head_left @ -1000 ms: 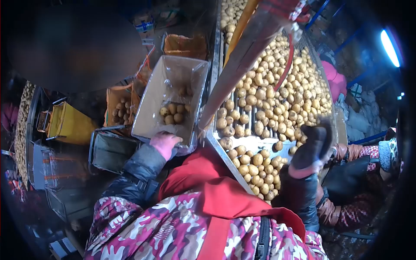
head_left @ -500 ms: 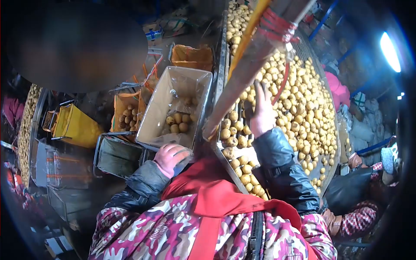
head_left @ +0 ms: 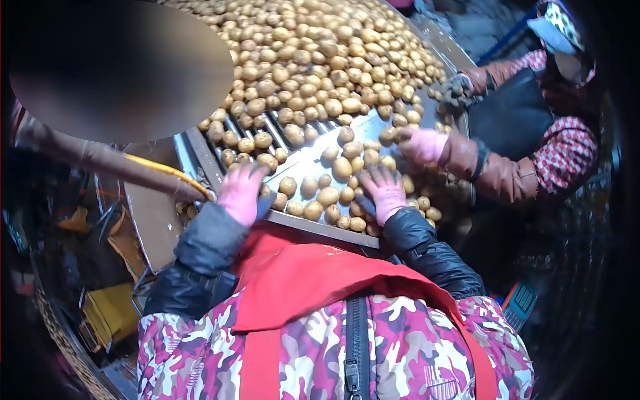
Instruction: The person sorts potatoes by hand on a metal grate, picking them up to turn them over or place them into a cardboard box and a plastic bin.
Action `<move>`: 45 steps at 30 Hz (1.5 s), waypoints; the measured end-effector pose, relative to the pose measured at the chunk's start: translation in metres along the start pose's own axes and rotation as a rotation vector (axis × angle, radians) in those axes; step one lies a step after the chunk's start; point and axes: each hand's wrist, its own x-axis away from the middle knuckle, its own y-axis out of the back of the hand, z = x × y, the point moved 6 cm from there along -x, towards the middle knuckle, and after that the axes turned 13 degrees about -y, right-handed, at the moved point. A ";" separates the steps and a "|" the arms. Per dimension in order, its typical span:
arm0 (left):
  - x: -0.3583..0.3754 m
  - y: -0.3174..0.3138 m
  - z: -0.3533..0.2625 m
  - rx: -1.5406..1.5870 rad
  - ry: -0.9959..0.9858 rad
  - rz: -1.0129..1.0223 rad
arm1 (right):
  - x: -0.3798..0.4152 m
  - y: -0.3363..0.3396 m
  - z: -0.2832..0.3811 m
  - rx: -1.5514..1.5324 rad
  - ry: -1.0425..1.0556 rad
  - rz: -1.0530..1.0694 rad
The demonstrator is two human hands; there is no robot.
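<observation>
Potatoes (head_left: 328,196) lie scattered on a pale metal tray (head_left: 308,151) in front of me. At the tray's left edge, my left hand (head_left: 241,192), in a pink glove with dark fingers, rests beside several potatoes with its fingers apart. To its right, my right hand (head_left: 384,192), gloved the same way, has its fingers spread over the potatoes near the front rim. It seems to touch some of them, but I see none gripped in either hand. Part of each thumb side dips low among the potatoes.
A large heap of potatoes (head_left: 300,50) spreads beyond the tray, over rollers (head_left: 273,127). A co-worker's gloved hand (head_left: 427,145) reaches in from the right. A brown-wrapped pole (head_left: 87,157) crosses at left above a lined box (head_left: 157,220). A yellow bin (head_left: 110,313) stands lower left.
My view has turned right, from the boxes to the potato tray. My left hand has left the box rim for the tray's edge; my right hand is now near the tray's front.
</observation>
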 end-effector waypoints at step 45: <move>-0.136 -0.086 -0.103 0.088 -0.048 0.675 | 0.015 0.010 -0.142 -1.632 -0.754 0.100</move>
